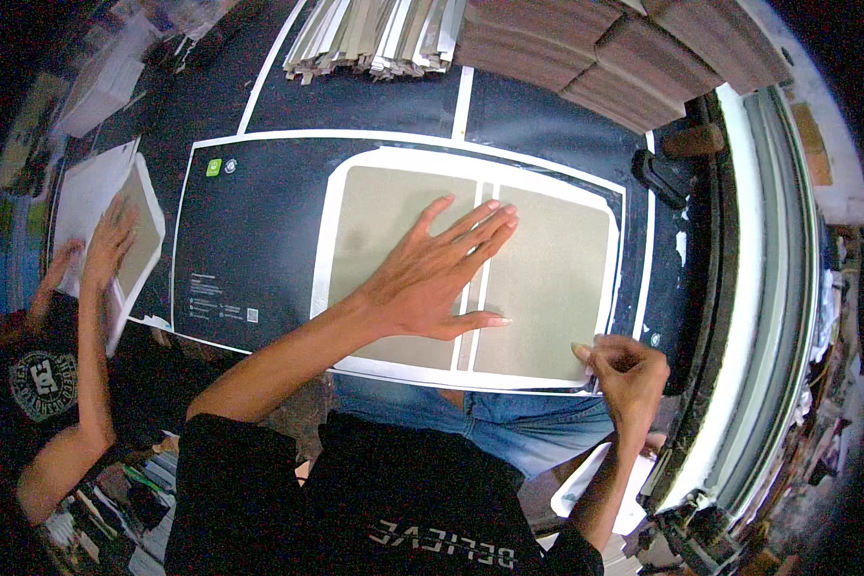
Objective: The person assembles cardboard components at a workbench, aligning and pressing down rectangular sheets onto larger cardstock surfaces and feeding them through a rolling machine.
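Observation:
A white paper cover sheet [329,235] lies in front of me with two grey-beige boards on it, a left board [379,206] and a right board [552,259]. A narrow spine strip [466,353] runs between them. My left hand [427,274] rests flat across the strip and both boards, its fingers spread. At the near right corner of the sheet, my right hand [629,370] pinches the paper edge between thumb and fingers. Beneath the cover sheet is a dark printed sheet [250,221] with a white border.
Bundled board strips [374,38] and brown board stacks [586,48] stand at the far side. A black object [660,178] lies right, beside a long pale rail [739,288]. At left, a co-worker's hand [113,235] presses another board piece [144,230].

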Motion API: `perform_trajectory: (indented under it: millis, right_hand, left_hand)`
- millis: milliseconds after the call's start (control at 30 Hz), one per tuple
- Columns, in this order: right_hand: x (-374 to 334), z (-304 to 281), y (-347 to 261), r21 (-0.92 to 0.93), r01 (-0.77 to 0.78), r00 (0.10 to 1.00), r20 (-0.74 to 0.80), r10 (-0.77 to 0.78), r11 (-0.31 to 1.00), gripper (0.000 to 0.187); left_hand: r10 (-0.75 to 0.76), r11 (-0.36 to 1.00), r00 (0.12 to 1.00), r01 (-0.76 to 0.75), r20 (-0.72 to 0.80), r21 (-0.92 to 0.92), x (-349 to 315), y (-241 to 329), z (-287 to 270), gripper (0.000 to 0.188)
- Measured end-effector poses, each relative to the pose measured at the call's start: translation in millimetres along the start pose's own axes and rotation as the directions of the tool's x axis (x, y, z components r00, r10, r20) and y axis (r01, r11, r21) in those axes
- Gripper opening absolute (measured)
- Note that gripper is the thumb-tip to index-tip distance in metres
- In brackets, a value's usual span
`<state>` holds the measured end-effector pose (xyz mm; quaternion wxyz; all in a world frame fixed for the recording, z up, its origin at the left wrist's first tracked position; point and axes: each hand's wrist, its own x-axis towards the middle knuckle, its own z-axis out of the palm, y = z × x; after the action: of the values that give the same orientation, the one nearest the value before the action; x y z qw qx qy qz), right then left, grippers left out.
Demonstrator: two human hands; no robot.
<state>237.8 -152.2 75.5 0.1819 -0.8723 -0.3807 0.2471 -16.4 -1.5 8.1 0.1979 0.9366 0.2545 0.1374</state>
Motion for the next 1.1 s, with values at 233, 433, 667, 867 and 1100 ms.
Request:
perform_trajectory:
  millis: [233,433,667,867,1100]
  right_hand:
    - [-3,35,-45,-0.071,0.605,0.794,0.126,-0.595,0.793,0.111]
    - [0,44,-38,-0.147,0.607,0.789,0.224,-0.572,0.781,0.117]
    - [5,49,-39,-0.151,0.611,0.786,0.227,-0.574,0.777,0.117]
    - [4,48,-38,-0.127,0.604,0.791,0.216,-0.572,0.787,0.115]
    - [4,47,-40,-0.122,0.587,0.803,0.217,-0.555,0.801,0.115]
  left_hand:
    - [-0.011,0.999,1.0,0.011,0.011,0.047,1,2,-7,0.106]
    - [0.009,1.0,1.0,-0.009,-0.02,0.029,1,2,-2,0.104]
    - [-0.005,0.998,1.0,0.005,0.002,0.068,0,0,1,0.103]
    - [-0.012,0.996,1.0,0.011,0.009,0.089,2,2,-1,0.102]
    - [-0.008,0.997,1.0,0.008,0.01,0.071,3,4,-2,0.101]
